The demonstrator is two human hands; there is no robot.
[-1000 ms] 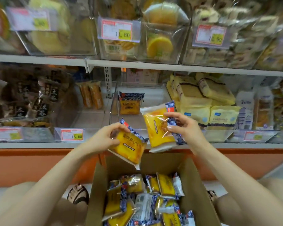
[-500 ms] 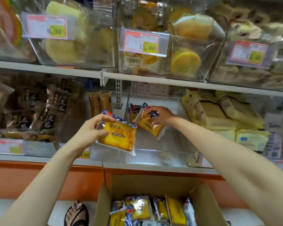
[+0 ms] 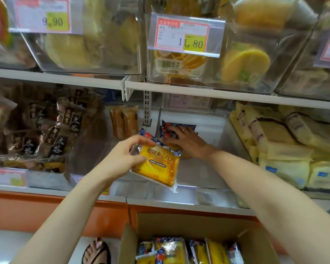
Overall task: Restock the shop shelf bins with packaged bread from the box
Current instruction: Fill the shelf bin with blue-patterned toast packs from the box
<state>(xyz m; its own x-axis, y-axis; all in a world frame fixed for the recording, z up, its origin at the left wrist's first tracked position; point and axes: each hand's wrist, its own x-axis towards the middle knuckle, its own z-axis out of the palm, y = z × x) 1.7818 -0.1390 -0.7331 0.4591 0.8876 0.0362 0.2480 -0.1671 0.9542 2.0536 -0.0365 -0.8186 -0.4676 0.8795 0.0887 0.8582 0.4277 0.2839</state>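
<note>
A person's right hand [image 3: 185,142] has carried its bread packet [image 3: 172,147] deep into the clear shelf bin [image 3: 204,172] and lies over it, fingers flat, beside the blue-topped packet [image 3: 179,126] at the back. The left hand [image 3: 122,159] pinches a second yellow packet [image 3: 156,165] at the bin's mouth, likely next in; the box [image 3: 198,223] below holds plenty more

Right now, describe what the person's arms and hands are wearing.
No sleeves, gloves or watch show on either arm; both are uncovered as far as the frame reaches. The right hand wears a thin ring on one finger. The left hand shows no jewellery.
</note>
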